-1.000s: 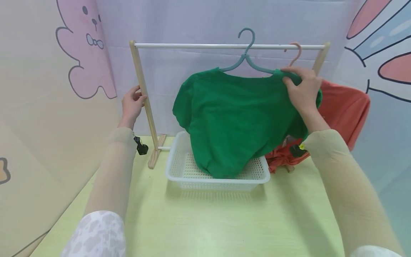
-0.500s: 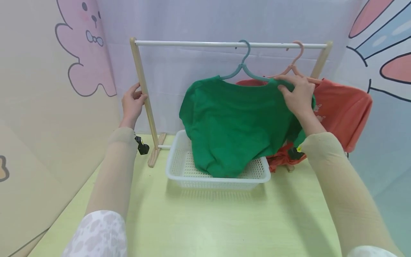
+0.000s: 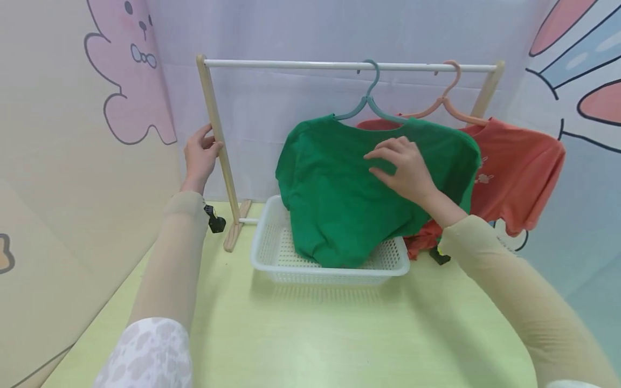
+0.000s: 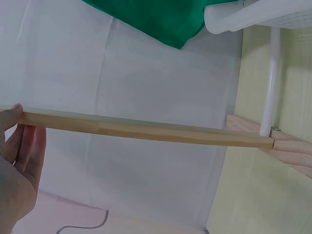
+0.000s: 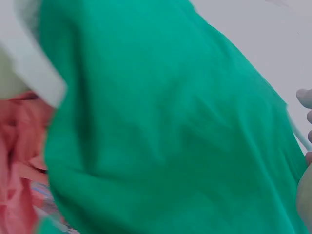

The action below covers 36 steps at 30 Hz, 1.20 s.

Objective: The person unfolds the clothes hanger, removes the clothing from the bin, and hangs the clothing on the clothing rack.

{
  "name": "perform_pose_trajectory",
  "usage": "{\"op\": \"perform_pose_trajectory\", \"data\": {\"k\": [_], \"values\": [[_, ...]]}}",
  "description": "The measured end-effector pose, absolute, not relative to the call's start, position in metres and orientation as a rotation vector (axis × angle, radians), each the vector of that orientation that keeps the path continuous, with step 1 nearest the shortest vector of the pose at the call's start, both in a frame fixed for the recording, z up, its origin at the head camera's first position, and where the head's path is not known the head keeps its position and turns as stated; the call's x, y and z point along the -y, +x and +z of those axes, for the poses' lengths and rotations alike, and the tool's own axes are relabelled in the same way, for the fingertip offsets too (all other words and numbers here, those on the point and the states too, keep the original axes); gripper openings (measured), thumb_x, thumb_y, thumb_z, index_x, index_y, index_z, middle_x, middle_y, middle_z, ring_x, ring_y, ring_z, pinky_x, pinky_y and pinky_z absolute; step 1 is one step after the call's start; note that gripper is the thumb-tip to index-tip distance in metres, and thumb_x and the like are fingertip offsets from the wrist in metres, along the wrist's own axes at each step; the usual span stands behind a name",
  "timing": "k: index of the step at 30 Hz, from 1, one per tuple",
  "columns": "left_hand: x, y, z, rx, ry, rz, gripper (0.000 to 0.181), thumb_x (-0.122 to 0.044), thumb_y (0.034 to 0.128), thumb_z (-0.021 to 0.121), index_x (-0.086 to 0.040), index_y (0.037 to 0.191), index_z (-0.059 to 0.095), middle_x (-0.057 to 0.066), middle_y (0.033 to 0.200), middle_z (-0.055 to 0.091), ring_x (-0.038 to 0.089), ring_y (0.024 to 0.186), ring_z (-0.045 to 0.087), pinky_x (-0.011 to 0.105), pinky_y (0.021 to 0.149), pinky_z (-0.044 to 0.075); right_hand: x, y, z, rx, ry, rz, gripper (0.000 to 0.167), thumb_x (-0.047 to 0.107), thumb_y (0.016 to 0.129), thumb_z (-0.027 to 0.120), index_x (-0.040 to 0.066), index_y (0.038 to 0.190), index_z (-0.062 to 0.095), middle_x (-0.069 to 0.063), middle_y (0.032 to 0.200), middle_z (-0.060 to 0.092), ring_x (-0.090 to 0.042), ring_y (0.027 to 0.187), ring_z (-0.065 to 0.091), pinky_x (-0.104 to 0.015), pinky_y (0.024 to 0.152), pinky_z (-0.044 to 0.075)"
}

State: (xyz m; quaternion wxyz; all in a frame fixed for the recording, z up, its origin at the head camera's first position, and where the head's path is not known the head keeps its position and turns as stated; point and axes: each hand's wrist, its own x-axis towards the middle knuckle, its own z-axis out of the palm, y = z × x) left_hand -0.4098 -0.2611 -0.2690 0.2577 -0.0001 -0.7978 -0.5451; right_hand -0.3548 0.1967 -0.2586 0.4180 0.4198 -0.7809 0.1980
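Note:
My left hand (image 3: 199,159) pinches the wooden post (image 3: 213,110) at the left of a clothes rack, thumb on one side and fingers on the other, as the left wrist view confirms. A green T-shirt (image 3: 349,178) hangs by a teal hanger (image 3: 366,101) hooked over the rack's white rail (image 3: 291,65). In front of the shirt's chest my right hand (image 3: 405,167) hovers with loosely bent fingers, holding nothing; whether it touches the cloth I cannot tell. Only its fingertips (image 5: 304,99) show at the right wrist view's edge.
An orange-red top (image 3: 521,167) on a pink hanger (image 3: 442,102) hangs right of the green shirt and partly behind it. Below stands a white plastic basket (image 3: 335,276), the shirt's hem hanging down over it. The pale yellow tabletop (image 3: 310,334) extends in front.
The teal hanger's hook has come down onto the rail. My right hand has let go of the shirt's shoulder and moved left and down. My left hand stays on the post.

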Motion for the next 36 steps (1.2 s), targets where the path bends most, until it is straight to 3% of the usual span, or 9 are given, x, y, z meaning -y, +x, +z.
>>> {"op": "perform_pose_trajectory", "data": {"k": [11, 18, 25, 31, 36], "values": [[0.265, -0.409, -0.265, 2.217, -0.017, -1.425, 0.053, -0.016, 0.1010, 0.055, -0.020, 0.152, 0.040, 0.020, 0.142, 0.056, 0.028, 0.128, 0.058, 0.035, 0.105, 0.052, -0.177, -0.349, -0.298, 2.274, 1.339, 0.352, 0.036, 0.014, 0.077, 0.085, 0.014, 0.111, 0.073, -0.005, 0.113, 0.069, -0.024, 0.100, 0.055, -0.042, 0.083, 0.048], [0.264, -0.410, -0.265, 2.233, -0.016, -1.405, 0.051, -0.017, 0.1010, 0.055, -0.019, 0.150, 0.042, 0.020, 0.142, 0.056, 0.028, 0.128, 0.058, 0.036, 0.105, 0.052, -0.176, -0.336, -0.317, 2.522, 1.350, 0.287, 0.040, 0.020, 0.076, 0.086, 0.018, 0.114, 0.072, -0.002, 0.117, 0.068, -0.021, 0.104, 0.054, -0.041, 0.087, 0.049], [0.263, -0.410, -0.267, 2.243, -0.005, -1.415, 0.051, -0.018, 0.1015, 0.054, -0.021, 0.150, 0.041, 0.018, 0.143, 0.056, 0.028, 0.129, 0.057, 0.036, 0.106, 0.051, -0.182, -0.329, -0.336, 2.669, 1.325, 0.190, 0.033, 0.021, 0.077, 0.086, 0.020, 0.108, 0.075, 0.003, 0.110, 0.070, -0.017, 0.099, 0.054, -0.039, 0.085, 0.048], [0.264, -0.411, -0.267, 2.230, -0.008, -1.430, 0.051, -0.018, 0.1009, 0.056, -0.020, 0.150, 0.042, 0.019, 0.143, 0.056, 0.028, 0.129, 0.057, 0.035, 0.105, 0.051, -0.198, -0.331, -0.350, 2.739, 1.337, 0.083, 0.038, 0.025, 0.075, 0.087, 0.021, 0.110, 0.073, 0.002, 0.111, 0.068, -0.017, 0.100, 0.052, -0.036, 0.084, 0.045], [0.264, -0.411, -0.267, 2.224, -0.009, -1.438, 0.050, -0.017, 0.1007, 0.056, -0.021, 0.149, 0.044, 0.019, 0.143, 0.056, 0.028, 0.130, 0.057, 0.035, 0.105, 0.052, -0.208, -0.334, -0.360, 2.736, 1.331, 0.024, 0.034, 0.019, 0.077, 0.085, 0.020, 0.109, 0.073, 0.001, 0.111, 0.066, -0.019, 0.101, 0.052, -0.037, 0.083, 0.044]]}}
